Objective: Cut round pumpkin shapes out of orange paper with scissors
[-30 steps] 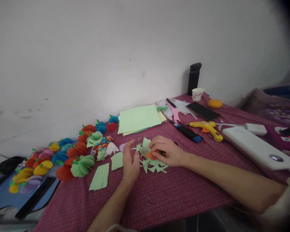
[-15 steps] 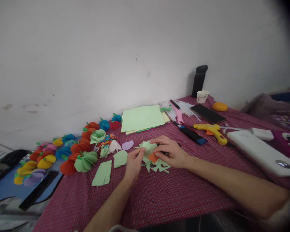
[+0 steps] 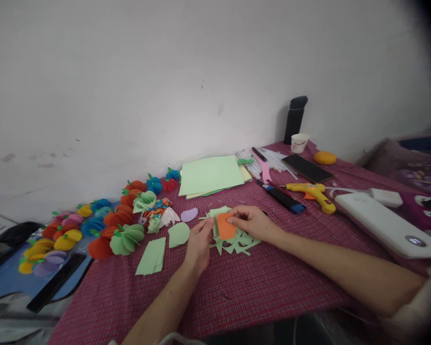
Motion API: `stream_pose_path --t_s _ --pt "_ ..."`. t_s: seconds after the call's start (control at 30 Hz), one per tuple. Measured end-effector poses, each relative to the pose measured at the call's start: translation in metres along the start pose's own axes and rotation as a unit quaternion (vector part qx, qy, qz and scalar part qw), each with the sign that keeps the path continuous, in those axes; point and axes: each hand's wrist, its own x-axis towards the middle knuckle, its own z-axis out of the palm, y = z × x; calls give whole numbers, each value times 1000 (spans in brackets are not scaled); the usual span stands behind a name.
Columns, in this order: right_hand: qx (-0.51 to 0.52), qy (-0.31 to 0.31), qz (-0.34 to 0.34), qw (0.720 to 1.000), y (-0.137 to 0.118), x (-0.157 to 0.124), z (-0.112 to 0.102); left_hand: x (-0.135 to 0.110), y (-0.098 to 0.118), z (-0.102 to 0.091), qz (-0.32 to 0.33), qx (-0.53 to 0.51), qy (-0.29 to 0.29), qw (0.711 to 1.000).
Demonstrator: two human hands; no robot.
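Over a heap of green paper scraps (image 3: 239,244), my two hands work close together. My left hand (image 3: 200,239) is closed in a pinch on the edge of a green paper piece (image 3: 216,227). An orange paper piece (image 3: 226,227) stands up in front of it, its right edge pinched between the thumb and fingers of my right hand (image 3: 253,223). Left of my left hand lie rounded green cutouts (image 3: 178,235), a purple cutout (image 3: 189,214) and green paper rectangles (image 3: 151,256).
Colourful paper pumpkins (image 3: 127,238) line the left side. Green sheets (image 3: 211,175) lie at the back. On the right are a yellow glue gun (image 3: 318,194), a utility knife (image 3: 285,199), a phone (image 3: 308,167), a paper cup (image 3: 299,143), a black bottle (image 3: 295,120) and a white device (image 3: 388,223).
The orange piece has been raised and turned to face me, more of it showing. My right hand has shifted slightly right, and the dark object between its fingers no longer shows.
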Motion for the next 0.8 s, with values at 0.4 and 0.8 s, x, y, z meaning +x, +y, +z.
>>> stream_pose_path --t_s 0.4,0.8 --pt "37 -8 65 997 -1 -3 2 -10 -4 8 -8 -36 -80 996" --pt "13 -4 45 999 4 -3 4 -10 -7 7 -6 -21 -81 996"
